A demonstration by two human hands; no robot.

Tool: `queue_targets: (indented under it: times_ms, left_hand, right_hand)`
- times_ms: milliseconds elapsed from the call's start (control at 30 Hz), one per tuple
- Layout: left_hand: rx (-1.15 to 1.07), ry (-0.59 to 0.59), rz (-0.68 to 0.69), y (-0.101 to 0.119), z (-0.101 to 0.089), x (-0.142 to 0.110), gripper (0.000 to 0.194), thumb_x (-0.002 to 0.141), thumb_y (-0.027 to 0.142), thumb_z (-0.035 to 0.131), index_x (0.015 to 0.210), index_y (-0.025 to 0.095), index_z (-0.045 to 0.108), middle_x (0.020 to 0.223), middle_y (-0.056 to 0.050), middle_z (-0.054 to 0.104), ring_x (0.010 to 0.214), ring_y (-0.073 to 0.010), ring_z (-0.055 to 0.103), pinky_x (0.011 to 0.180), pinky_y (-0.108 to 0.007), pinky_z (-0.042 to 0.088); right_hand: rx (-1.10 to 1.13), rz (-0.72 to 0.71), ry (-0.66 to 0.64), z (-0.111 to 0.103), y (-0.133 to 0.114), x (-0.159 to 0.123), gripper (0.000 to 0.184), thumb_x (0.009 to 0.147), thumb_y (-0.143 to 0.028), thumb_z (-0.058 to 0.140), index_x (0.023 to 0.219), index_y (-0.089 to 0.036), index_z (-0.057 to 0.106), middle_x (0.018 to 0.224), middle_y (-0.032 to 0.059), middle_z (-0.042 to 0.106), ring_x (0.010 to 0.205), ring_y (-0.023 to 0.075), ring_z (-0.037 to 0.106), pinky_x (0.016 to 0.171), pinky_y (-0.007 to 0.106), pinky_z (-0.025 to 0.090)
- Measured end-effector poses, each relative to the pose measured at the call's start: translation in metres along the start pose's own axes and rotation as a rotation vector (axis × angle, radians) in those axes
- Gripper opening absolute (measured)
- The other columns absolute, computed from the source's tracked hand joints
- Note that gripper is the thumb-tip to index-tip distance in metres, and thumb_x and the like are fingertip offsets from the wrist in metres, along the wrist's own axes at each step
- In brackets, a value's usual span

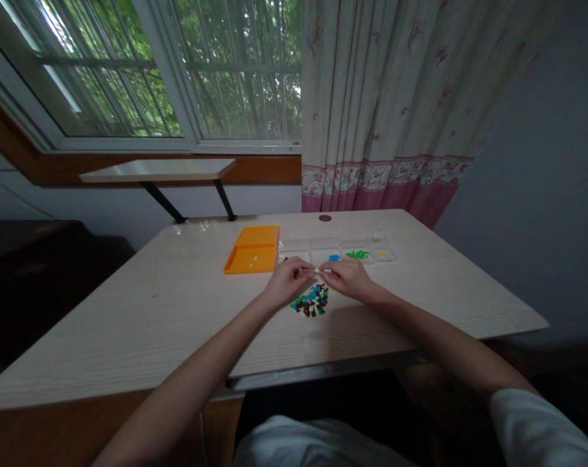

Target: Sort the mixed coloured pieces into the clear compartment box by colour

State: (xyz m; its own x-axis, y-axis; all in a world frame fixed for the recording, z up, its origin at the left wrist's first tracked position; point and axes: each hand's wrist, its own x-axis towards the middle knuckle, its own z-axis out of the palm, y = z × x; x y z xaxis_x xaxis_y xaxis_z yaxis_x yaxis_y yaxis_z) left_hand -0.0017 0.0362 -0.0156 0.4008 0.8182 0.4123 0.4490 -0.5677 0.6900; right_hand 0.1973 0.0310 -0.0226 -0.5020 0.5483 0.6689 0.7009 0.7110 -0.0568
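Note:
Above the middle of the table, my left hand [290,280] and my right hand [348,277] meet at the fingertips. Both are closed in a pinch on a tiny pale piece [317,270], too small to make out exactly. Just below them lies a pile of small plastic pieces [313,302] in brown, green, blue and cream. Behind my hands is a clear compartment tray [301,246], partly hidden by them. Blue pieces [334,258], green pieces [357,254] and a few yellow pieces [382,255] sit in separate compartments of it.
An open orange case [258,236] with a few white pieces [253,261] in it stands left of the tray. A raised white shelf [162,170] on black supports is at the back left. A round dark disc [325,218] sits near the table's [128,311] back edge, before the curtain [371,97].

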Motion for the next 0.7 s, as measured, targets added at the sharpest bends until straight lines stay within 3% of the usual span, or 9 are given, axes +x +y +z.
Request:
queue_targets:
  times_ms: [133, 500, 567, 700]
  left_hand:
    - [0.079, 0.018, 0.118, 0.001, -0.001, -0.002, 0.019, 0.078, 0.033, 0.06, 0.086, 0.017, 0.066, 0.079, -0.003, 0.06, 0.066, -0.0107, 0.05, 0.06, -0.022, 0.04]
    - [0.147, 0.036, 0.21, 0.001, -0.006, -0.005, 0.022, 0.084, 0.034, 0.051, 0.089, 0.017, 0.064, 0.083, -0.005, 0.058, 0.068, -0.0107, 0.051, 0.063, -0.023, 0.042]
    - [0.147, 0.073, 0.219, 0.001, -0.008, -0.005, 0.022, 0.085, 0.034, 0.051, 0.089, 0.016, 0.063, 0.084, -0.005, 0.058, 0.067, -0.0105, 0.05, 0.061, -0.023, 0.042]
    - [0.151, 0.17, 0.232, 0.0, -0.014, -0.006, 0.021, 0.084, 0.033, 0.051, 0.089, 0.016, 0.063, 0.083, -0.005, 0.057, 0.069, -0.0112, 0.051, 0.061, -0.022, 0.042]
  right_hand:
    - [0.039, -0.016, -0.003, -0.001, -0.002, 0.001, 0.023, 0.085, -0.031, 0.049, 0.084, -0.019, 0.068, 0.058, 0.0, 0.065, 0.052, 0.0091, 0.056, 0.058, 0.021, 0.036]
    - [0.06, 0.014, -0.018, 0.002, 0.0, 0.0, 0.024, 0.086, -0.033, 0.048, 0.088, -0.02, 0.068, 0.055, -0.0008, 0.063, 0.051, 0.0092, 0.055, 0.058, 0.02, 0.036]
    - [0.067, 0.035, -0.075, 0.002, 0.004, -0.001, 0.023, 0.085, -0.032, 0.049, 0.091, -0.02, 0.068, 0.057, -0.0006, 0.063, 0.053, 0.0095, 0.056, 0.058, 0.02, 0.036]
    - [0.116, 0.004, -0.319, -0.001, 0.016, -0.004, 0.02, 0.083, -0.026, 0.05, 0.093, -0.022, 0.068, 0.069, 0.0006, 0.069, 0.061, 0.0108, 0.061, 0.059, 0.019, 0.038]
